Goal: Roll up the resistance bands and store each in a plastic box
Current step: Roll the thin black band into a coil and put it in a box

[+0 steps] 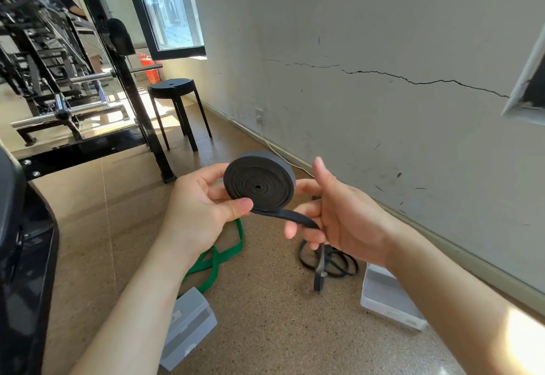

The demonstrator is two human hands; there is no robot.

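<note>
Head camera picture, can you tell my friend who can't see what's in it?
A person's left hand holds a black rubber resistance band rolled into a flat coil, while the right hand grips its loose tail. Below on the speckled brown floor lie a flat green resistance band and two clear plastic boxes.

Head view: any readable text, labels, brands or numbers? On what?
No text here can be read.
Left plastic box: pale patch on the lid, perhaps a sticker, too blurred to read.
Fire extinguisher: any markings too small to read.
Black band, green band, right plastic box: no print visible.
</note>
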